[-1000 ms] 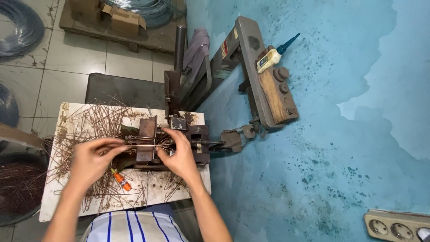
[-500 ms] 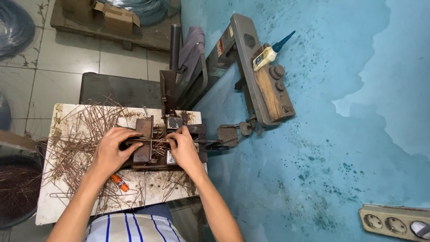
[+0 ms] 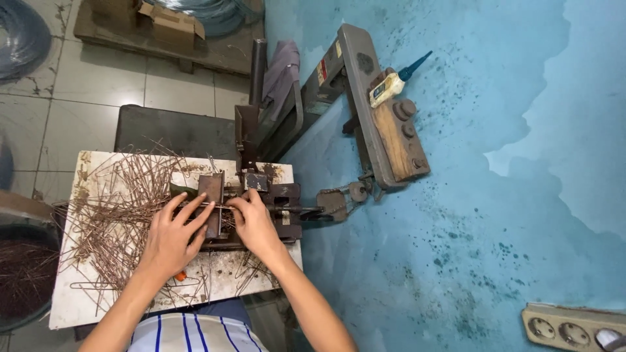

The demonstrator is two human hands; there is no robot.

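Where the thin wire rod [image 3: 218, 206] lies across the rusty metal jig [image 3: 251, 208] near the board's right edge, both hands meet on it. Left hand [image 3: 171, 236] rests fingers spread over the jig's left block, fingertips touching the rod; right hand [image 3: 255, 225] pinches the rod from the right. Loose bent wires [image 3: 114, 208] heap over the white board [image 3: 65, 306] toward its left edge. Beyond stands a grey press machine [image 3: 365, 111] against the blue wall [image 3: 508, 130].
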